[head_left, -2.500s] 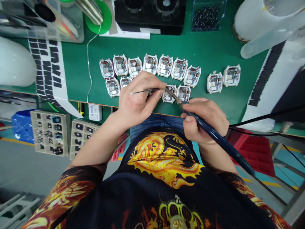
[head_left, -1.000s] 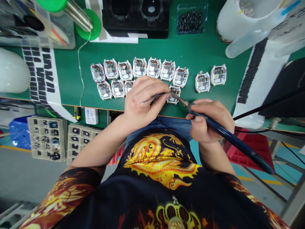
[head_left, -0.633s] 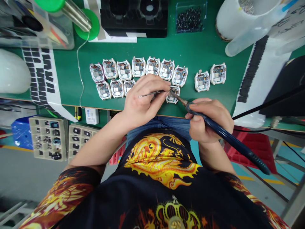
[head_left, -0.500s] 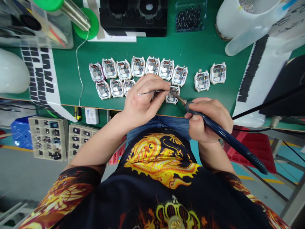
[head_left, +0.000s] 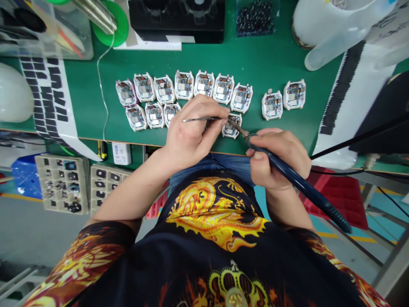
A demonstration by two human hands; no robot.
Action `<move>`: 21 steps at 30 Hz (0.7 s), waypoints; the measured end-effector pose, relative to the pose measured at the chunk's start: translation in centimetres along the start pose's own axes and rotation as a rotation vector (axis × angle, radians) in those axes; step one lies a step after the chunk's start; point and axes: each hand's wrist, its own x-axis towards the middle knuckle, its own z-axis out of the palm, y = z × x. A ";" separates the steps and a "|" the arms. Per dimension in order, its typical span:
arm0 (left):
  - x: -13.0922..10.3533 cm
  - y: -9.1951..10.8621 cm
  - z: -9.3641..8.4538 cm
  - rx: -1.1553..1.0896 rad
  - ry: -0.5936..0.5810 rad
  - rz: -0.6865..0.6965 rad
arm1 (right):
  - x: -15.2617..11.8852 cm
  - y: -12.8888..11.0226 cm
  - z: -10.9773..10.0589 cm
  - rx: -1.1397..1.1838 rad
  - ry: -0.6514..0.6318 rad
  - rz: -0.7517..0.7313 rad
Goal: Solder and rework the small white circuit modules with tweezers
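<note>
Inward, closed: left hand (head_left: 191, 133) around metal tool (head_left: 200, 119), right hand (head_left: 283, 147) around soldering iron (head_left: 305, 189).

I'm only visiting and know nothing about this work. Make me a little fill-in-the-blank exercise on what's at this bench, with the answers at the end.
The person's left hand holds a slender silver metal tool, while the dark blue pen-shaped tool is in the ____.
Set apart from the others, farthest right, lie ____ white-framed square watch-like cases with exposed circuitry.
The flat tabletop under them is coloured ____.

Missing words: right hand; two; green.
</note>
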 end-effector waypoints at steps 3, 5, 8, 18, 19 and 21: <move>0.0 0.0 0.0 0.007 -0.017 -0.023 | 0.2 -0.1 0.0 0.000 -0.003 -0.009; 0.0 0.0 0.0 -0.002 -0.017 -0.027 | 0.3 -0.1 0.0 0.005 0.000 -0.015; 0.0 0.1 0.1 0.011 -0.003 -0.017 | 0.3 -0.2 0.0 -0.005 -0.010 -0.024; 0.1 0.0 0.1 0.044 -0.009 -0.020 | 0.0 0.1 0.0 -0.060 -0.064 -0.156; 0.1 -0.1 0.1 0.044 -0.008 -0.022 | 0.0 0.1 0.0 -0.066 -0.070 -0.162; 0.1 0.0 0.1 0.041 -0.007 -0.031 | 0.0 0.1 0.0 -0.081 -0.072 -0.159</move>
